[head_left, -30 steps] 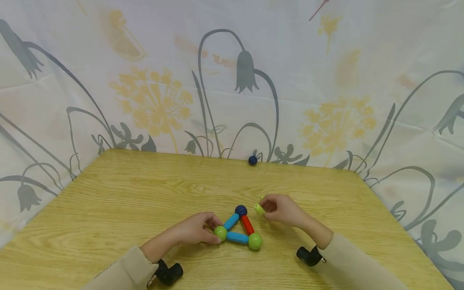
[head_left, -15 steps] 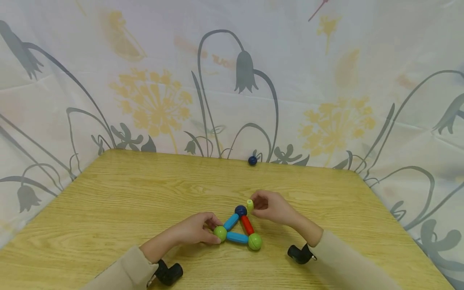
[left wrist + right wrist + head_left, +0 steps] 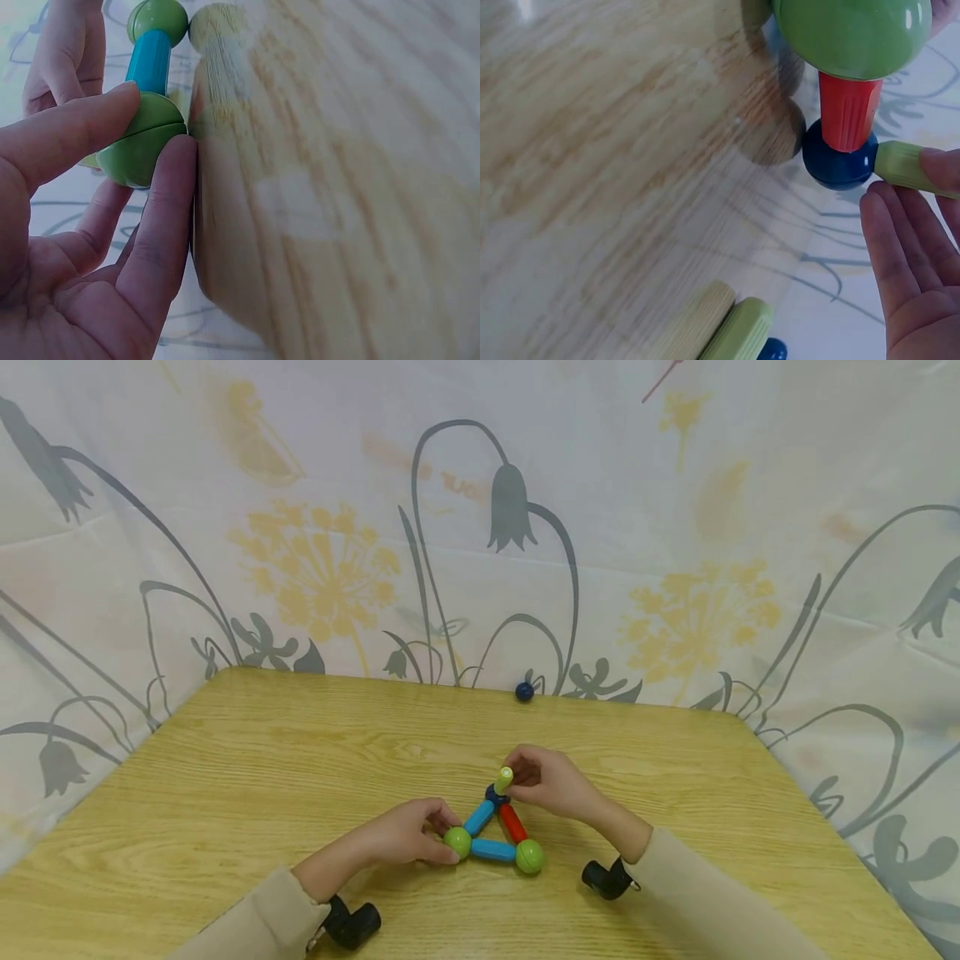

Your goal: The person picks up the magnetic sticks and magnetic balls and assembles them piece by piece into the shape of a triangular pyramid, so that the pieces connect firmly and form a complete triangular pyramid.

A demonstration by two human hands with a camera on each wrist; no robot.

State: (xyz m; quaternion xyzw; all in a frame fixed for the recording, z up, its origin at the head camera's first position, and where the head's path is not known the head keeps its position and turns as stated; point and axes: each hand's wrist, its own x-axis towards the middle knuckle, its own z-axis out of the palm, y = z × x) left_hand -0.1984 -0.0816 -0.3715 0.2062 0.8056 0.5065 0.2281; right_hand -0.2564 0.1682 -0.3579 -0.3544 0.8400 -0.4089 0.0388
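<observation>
On the table lies a flat triangle of magnetic balls and rods: a dark blue ball (image 3: pixel 492 794) at the far corner, green balls at the near two, joined by two blue rods and a red rod (image 3: pixel 513 822). My left hand (image 3: pixel 418 832) pinches the left green ball (image 3: pixel 142 150) between thumb and finger. With my right hand (image 3: pixel 553 783) I hold a yellow-green rod (image 3: pixel 504 779) by thumb and fingers. Its lower end meets the dark blue ball in the right wrist view, and it stands up from the triangle. The right green ball (image 3: pixel 529 857) is untouched.
A loose dark blue ball (image 3: pixel 524 692) sits at the table's back edge, by the patterned curtain (image 3: pixel 360 527). Another light green rod (image 3: pixel 740 330) lies on the wooden table (image 3: pixel 300 760), beyond my right hand and hidden from the head view.
My right hand has moved left with the yellow-green rod, turned it upright and brought it onto the triangle's dark blue ball. The left hand keeps its hold on the green ball.
</observation>
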